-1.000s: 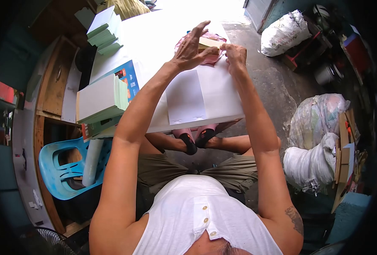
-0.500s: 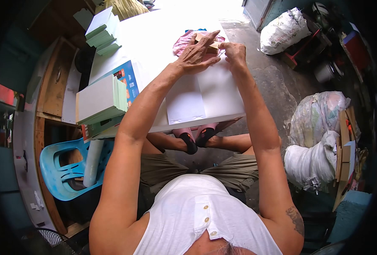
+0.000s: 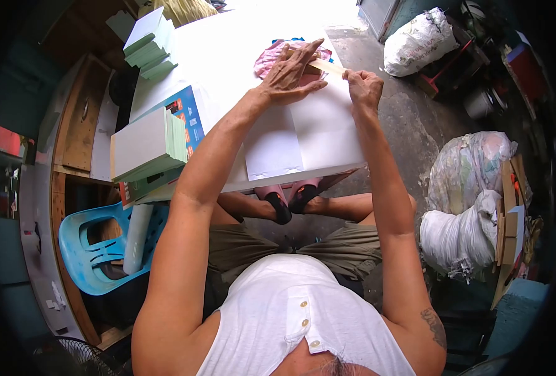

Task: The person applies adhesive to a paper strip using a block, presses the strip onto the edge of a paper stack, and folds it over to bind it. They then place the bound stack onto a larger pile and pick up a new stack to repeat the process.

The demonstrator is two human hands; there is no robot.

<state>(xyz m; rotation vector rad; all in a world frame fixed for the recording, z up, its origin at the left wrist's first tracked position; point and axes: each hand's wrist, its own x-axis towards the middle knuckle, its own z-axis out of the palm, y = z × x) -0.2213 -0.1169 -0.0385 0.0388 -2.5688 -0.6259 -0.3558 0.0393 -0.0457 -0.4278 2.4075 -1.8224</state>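
Pinching a flat, cream, paper-like strip in curled fingers of the right hand, one o'clock; bracing with spread left hand by a crumpled pink cloth-like bundle, twelve o'clock. Could tear if pulled crookedly, or slip if braced lightly.

Pink cloth partly hidden, fan cut off

My right hand pinches one end of a pale strip that runs toward my left hand, its fingers spread beside pink cloth near the right edge of the table. A white sheet lies by the near edge; toward the left edge, a green-edged stack overlaps a blue printed sheet.
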